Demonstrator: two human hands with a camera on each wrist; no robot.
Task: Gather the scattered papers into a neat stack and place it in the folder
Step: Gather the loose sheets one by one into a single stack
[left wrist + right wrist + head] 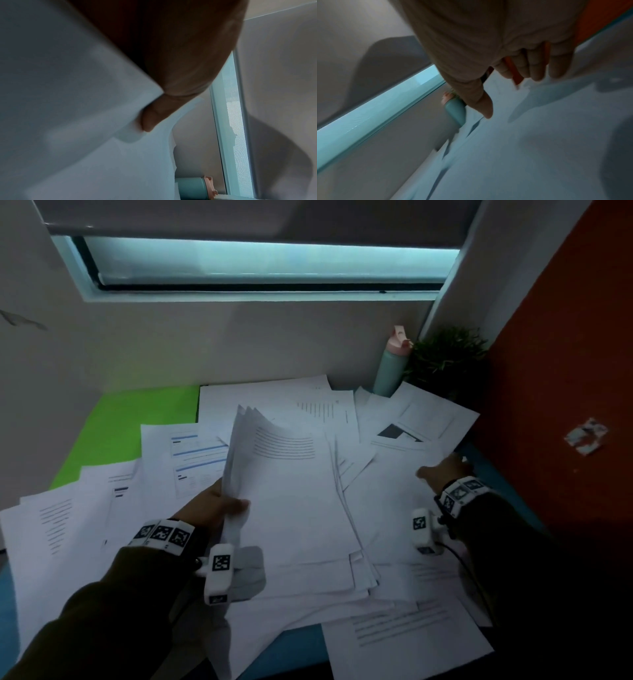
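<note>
White printed papers (404, 508) lie scattered over the desk. My left hand (219, 505) holds a sheaf of several sheets (294, 494) by its left edge, thumb (154, 117) pressed on top, the far end curling up. My right hand (442, 470) reaches out over the loose sheets at the right side, fingers (537, 65) straight and spread just above the paper (530, 135), holding nothing. A bright green folder (126, 426) lies at the back left, partly covered by papers.
A teal bottle with a pink lid (392, 364) and a small green plant (445, 357) stand in the back right corner. An orange wall (565, 371) bounds the right side, a white wall and window the back. The blue desk edge (294, 648) shows in front.
</note>
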